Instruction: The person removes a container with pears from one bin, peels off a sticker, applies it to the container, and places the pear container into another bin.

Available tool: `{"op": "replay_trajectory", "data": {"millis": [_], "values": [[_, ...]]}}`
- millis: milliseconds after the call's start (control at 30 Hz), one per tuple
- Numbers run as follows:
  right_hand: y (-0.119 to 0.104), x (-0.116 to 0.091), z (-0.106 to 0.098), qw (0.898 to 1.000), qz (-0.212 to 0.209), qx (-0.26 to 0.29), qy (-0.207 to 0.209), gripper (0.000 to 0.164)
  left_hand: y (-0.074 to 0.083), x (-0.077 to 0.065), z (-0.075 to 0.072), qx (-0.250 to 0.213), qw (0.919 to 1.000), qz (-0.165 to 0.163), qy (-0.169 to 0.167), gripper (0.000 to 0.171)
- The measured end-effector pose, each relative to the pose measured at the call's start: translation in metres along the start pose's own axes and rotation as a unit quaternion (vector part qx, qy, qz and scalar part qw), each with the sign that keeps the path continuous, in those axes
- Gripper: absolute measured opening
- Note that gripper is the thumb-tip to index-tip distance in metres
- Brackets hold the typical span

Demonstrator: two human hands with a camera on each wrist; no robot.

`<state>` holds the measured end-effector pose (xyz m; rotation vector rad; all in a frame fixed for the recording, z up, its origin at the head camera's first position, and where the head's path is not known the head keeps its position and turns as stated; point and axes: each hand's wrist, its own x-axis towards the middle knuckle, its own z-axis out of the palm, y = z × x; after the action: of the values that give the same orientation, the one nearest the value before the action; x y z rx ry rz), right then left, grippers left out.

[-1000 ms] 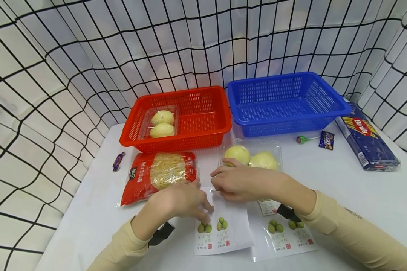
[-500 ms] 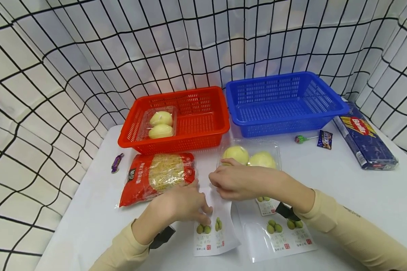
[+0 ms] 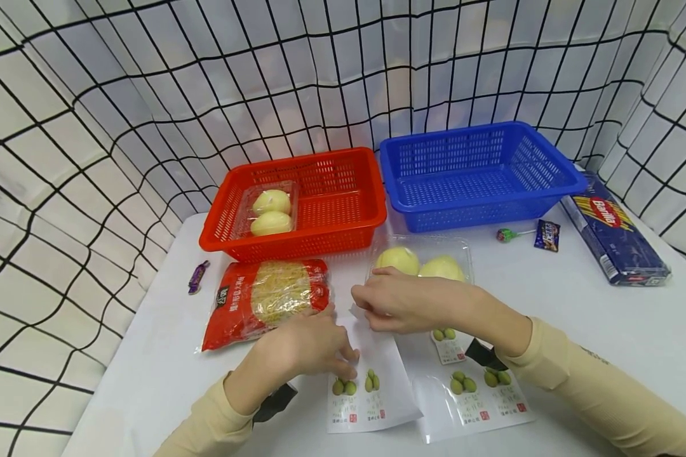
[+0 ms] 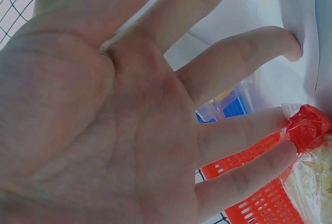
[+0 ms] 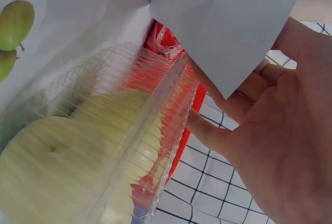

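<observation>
A white sticker sheet [image 3: 391, 400] printed with green fruit lies between my hands in the head view. My right hand [image 3: 406, 301] pinches its upper corner, which shows as a pale flap [image 5: 228, 37] in the right wrist view. The left hand [image 3: 309, 346] rests on the sheet with long, slightly bent fingers; its outer fingers reach the red noodle bag [image 3: 282, 292]. A second printed sheet [image 3: 434, 406] lies to the right, with a small cut label [image 3: 448, 350] above it. Just beyond my right hand, a clear plastic box [image 3: 463, 251] holds pale yellow fruit [image 5: 52, 156].
A red basket [image 3: 303, 240] with another boxed pair of fruit stands at the back, beside a blue basket [image 3: 491, 208]. To the right lie a lollipop [image 3: 505, 235], a dark snack packet [image 3: 547, 235] and a blue Barilla box [image 3: 617, 235]. A purple candy [image 3: 197, 277] lies left.
The sheet's right side curled inward and has spread flatter again, its free lower corner swinging right. Both hands keep nearly the same places, the right still at the upper corner.
</observation>
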<state>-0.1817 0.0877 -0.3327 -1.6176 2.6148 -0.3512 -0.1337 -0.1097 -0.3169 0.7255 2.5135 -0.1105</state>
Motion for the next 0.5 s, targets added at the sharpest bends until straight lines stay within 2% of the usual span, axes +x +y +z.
{"op": "replay_trajectory", "data": {"millis": [200, 500], "values": [[0.0017, 0.0012, -0.0013, 1.0, -0.01, -0.004, 0.016, 0.008, -0.0005, 0.0007, 0.0011, 0.006, 1.0, 0.001, 0.003, 0.027], [0.0044, 0.0014, -0.0025, 1.0, 0.005, 0.022, 0.022, 0.007, -0.0003, 0.0008, 0.0013, -0.001, 1.0, 0.003, 0.009, 0.027]]}}
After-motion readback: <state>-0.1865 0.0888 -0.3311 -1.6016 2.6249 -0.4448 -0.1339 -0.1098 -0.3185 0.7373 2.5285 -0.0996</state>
